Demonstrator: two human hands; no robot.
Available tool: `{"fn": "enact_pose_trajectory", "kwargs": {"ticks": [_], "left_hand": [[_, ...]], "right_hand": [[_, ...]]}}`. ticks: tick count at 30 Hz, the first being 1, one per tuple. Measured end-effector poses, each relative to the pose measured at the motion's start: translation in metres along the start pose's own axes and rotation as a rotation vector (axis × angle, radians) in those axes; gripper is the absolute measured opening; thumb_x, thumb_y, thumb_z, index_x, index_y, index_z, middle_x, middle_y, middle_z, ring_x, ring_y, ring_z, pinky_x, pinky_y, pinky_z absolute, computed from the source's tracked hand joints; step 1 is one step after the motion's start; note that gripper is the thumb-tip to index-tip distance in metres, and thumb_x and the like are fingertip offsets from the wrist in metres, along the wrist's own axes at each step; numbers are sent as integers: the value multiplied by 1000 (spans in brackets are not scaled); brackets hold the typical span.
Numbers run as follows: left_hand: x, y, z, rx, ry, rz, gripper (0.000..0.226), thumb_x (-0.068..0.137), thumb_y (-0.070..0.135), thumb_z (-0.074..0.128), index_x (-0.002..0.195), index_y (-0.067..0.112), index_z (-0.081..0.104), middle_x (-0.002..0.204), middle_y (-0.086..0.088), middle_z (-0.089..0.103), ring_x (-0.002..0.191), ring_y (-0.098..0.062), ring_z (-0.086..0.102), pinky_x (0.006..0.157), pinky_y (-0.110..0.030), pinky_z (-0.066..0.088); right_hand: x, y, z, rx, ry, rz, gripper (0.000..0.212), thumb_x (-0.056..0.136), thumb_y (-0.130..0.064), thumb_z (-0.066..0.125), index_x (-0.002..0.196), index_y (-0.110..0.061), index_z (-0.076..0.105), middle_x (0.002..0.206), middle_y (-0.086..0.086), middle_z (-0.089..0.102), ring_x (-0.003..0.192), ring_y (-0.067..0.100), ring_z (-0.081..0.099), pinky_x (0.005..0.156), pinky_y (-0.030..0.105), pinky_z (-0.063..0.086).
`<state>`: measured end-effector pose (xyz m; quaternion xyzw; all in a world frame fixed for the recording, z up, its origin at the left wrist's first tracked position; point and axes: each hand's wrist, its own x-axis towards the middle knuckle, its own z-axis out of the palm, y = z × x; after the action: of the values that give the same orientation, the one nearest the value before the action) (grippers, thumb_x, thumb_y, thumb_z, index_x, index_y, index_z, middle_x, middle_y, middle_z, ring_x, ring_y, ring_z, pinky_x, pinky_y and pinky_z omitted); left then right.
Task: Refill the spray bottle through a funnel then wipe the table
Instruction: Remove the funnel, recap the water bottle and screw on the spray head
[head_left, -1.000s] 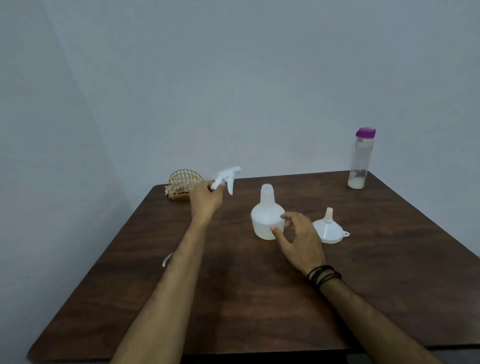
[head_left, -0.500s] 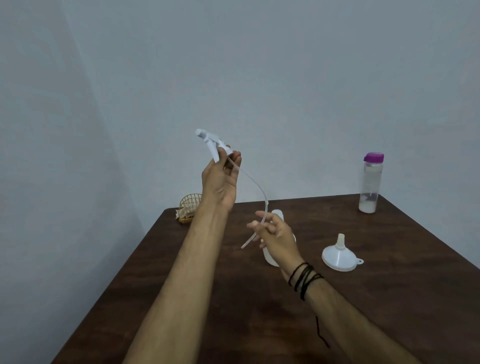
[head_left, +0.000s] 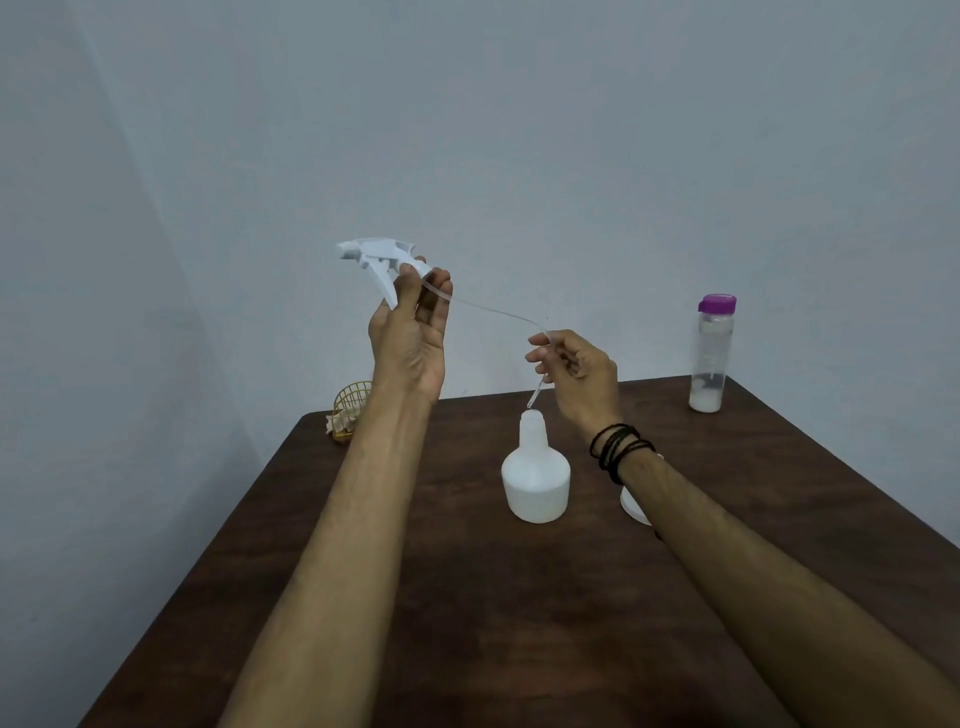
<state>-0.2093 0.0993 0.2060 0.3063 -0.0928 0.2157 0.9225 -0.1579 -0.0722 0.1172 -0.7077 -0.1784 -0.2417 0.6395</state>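
Note:
The white spray bottle body (head_left: 535, 480) stands uncapped on the dark wooden table (head_left: 519, 597). High above the table, my left hand (head_left: 410, 332) grips the white trigger spray head (head_left: 382, 257). Its clear dip tube (head_left: 488, 310) arcs to the right, where my right hand (head_left: 576, 376) pinches it near the lower end. The tube's tip hangs just above the bottle's open neck. The white funnel (head_left: 634, 506) lies on the table right of the bottle, mostly hidden behind my right forearm.
A clear bottle with a purple cap (head_left: 710, 353) and a little white liquid stands at the table's far right corner. A small gold wire basket (head_left: 349, 410) holding a cloth sits at the far left corner. Grey walls close in behind and on the left.
My left hand lifted the spray head off the table and tipped it level. My right hand left the bottle, rose and took hold of the dip tube, bringing its end over the bottle neck.

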Motion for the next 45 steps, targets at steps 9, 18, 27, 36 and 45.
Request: {"fn": "enact_pose_trajectory", "kwargs": {"ticks": [9,18,27,36,45], "left_hand": [[0,-9,-12,223,-32,30,17,98,17,63,106,3,68,93,-7,69,89,-18,70,92,-32,58],[-3,-47,-27,644,-114,87,23,95,17,67,110,0,72,95,-8,71,91,-18,69,88,-30,58],[-17,-104,-65,1062,-186,4,8,90,20,73,94,28,76,90,9,76,90,-12,71,81,-28,59],[-30,-132,-89,1105,-213,12,22,87,18,77,109,19,75,96,9,77,94,-8,72,86,-32,60],[-33,-148,-94,1163,-184,274,28,87,20,77,114,15,72,109,8,71,99,-5,67,78,-14,53]], "right_hand": [[-10,32,7,-86,-43,47,17,98,-14,58,102,-19,74,83,-7,74,73,3,65,72,23,57],[-39,56,5,-174,-171,120,34,98,-44,54,115,-20,72,102,-2,75,98,9,68,86,27,54],[-57,79,10,-158,-244,122,35,91,-40,67,123,-26,61,107,-11,68,98,3,63,81,20,52],[-70,101,20,-125,-147,123,48,87,-48,62,127,-23,58,109,-5,69,101,7,64,87,32,56],[-75,114,25,-101,-61,123,61,81,-56,56,130,-21,58,111,-3,65,103,10,63,88,36,57]]}}
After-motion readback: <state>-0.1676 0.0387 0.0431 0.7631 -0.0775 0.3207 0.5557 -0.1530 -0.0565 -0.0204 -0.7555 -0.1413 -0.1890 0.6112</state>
